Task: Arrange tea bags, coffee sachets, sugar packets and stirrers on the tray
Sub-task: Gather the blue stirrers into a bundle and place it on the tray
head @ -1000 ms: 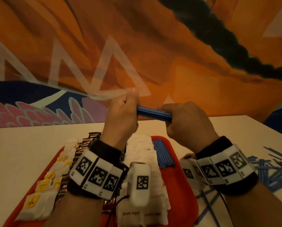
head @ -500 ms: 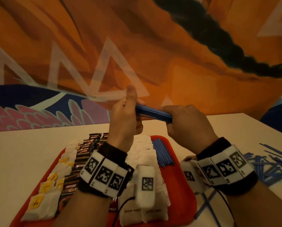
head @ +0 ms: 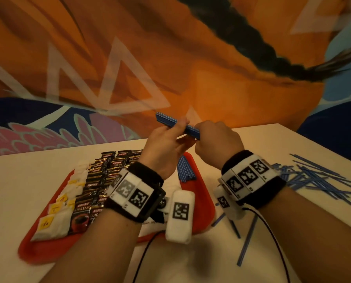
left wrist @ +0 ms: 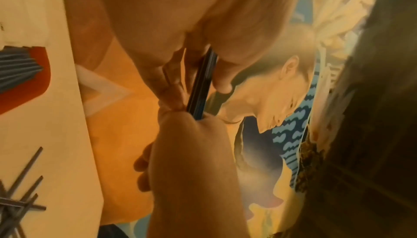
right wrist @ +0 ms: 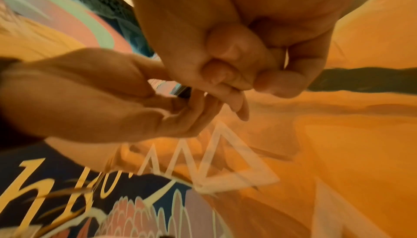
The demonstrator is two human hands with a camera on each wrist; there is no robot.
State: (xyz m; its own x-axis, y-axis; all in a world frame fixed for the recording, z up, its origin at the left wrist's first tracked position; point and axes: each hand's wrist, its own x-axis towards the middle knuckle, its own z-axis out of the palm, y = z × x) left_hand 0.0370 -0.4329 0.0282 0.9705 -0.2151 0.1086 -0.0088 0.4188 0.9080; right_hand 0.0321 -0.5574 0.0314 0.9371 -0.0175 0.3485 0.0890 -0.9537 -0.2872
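Two hands, left hand (head: 166, 144) and right hand (head: 217, 139), grip one stirrer bundle (head: 170, 121).

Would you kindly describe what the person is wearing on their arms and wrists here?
Both forearms are bare, with no sleeves. Each wrist carries a black band: the left wristband and the right wristband both bear white panels printed with black square code markings. A white box with its own code marking hangs beside the left wrist. Thin black cables trail back from the wrists.
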